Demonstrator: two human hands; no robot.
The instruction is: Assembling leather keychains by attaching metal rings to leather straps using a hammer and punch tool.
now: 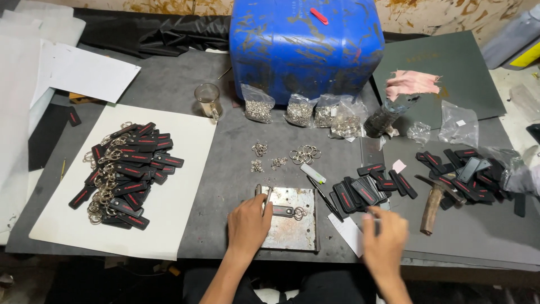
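Resting on a scuffed metal plate (292, 231), the left hand (247, 224) pinches a thin metal tool (268, 198) beside a black key fob with a ring (287, 211) lying on the plate. The right hand (384, 239) hovers blurred near a stack of black fobs (363, 191) on the tabletop (225, 169); its grip cannot be told.

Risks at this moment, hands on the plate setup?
1. The right hand is blurred beside the stack of black key tags; it could knock them off the grey table.
2. The left hand rests on the scratched metal plate near a thin metal tool; a slip could jab fingers.
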